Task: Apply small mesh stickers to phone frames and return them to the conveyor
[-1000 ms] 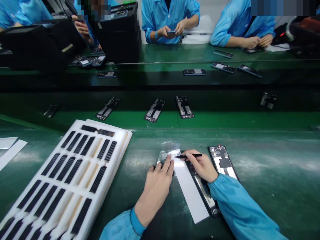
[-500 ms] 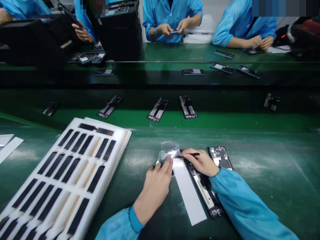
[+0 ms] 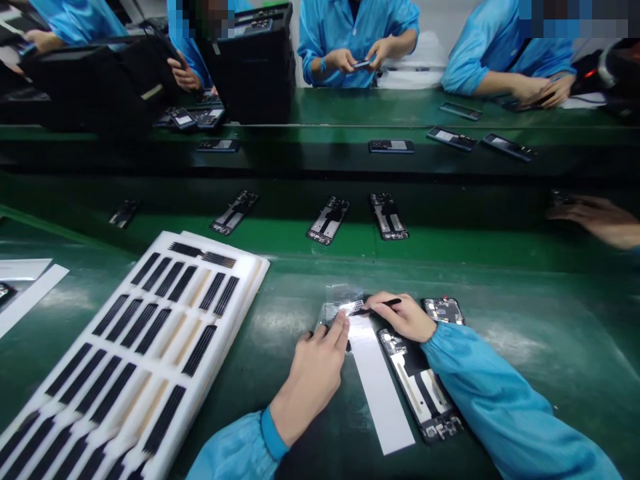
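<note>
My left hand (image 3: 320, 367) presses its outstretched fingertips onto the top of a long white strip (image 3: 383, 407), beside a crinkled clear film (image 3: 345, 293). In my right hand (image 3: 407, 320) is a pair of dark tweezers (image 3: 385, 305), pinched between thumb and fingers. Their tip touches a small sheet with rows of dark dots (image 3: 355, 307) by my left fingertips. Below my right wrist lies an opened phone body (image 3: 420, 383) with its inner parts showing. Another opened phone (image 3: 444, 310) is partly covered by my right hand and sleeve.
On the left stands a white foam tray (image 3: 240, 293) holding bundles of black strips. Opened phones (image 3: 327, 220) lie along the green channel ahead. A co-worker's hand (image 3: 607, 220) reaches in from the right. Several people in blue sit opposite, near stacked black trays (image 3: 255, 73).
A co-worker's hand has come in at the right over a phone in the channel. The view has shifted slightly left. My hands stay nearly in place at the strip.
</note>
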`<state>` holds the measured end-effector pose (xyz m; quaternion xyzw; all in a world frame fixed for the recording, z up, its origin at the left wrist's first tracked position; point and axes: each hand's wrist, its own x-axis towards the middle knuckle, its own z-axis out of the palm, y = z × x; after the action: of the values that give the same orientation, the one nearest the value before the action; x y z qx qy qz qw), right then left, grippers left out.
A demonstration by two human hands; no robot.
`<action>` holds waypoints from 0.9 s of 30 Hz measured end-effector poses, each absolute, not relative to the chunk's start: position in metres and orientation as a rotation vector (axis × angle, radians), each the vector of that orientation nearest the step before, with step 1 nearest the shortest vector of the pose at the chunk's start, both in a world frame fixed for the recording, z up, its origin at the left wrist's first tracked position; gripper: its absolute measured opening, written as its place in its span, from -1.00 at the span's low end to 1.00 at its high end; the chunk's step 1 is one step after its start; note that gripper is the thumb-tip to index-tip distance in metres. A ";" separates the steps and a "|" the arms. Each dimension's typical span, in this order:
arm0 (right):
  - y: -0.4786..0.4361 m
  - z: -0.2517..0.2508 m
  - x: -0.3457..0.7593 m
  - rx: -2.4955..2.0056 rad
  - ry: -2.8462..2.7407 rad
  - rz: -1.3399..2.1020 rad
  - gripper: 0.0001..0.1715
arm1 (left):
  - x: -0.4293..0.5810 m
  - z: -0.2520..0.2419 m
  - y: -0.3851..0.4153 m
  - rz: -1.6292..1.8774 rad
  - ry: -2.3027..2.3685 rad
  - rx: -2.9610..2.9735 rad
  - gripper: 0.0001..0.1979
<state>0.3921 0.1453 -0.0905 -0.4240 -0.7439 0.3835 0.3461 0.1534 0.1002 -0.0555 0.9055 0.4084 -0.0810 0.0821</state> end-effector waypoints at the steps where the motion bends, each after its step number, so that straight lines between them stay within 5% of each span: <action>1: 0.145 -0.091 0.392 -1.097 -1.925 0.998 -0.58 | 0.153 -0.055 0.100 -0.243 1.219 2.704 -0.27; 21: 0.147 -0.066 0.383 -1.124 -1.994 1.081 -0.66 | 0.152 -0.059 0.099 -0.233 1.212 2.699 -0.22; 27: 0.160 -0.070 0.382 -1.140 -1.877 1.258 -0.52 | 0.153 -0.059 0.098 -0.213 1.233 2.665 -0.28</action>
<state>0.3817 0.1596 -0.0696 -0.4297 -0.7074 0.4740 0.3005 0.1526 0.0983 -0.0588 0.9007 0.4168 -0.0720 0.0986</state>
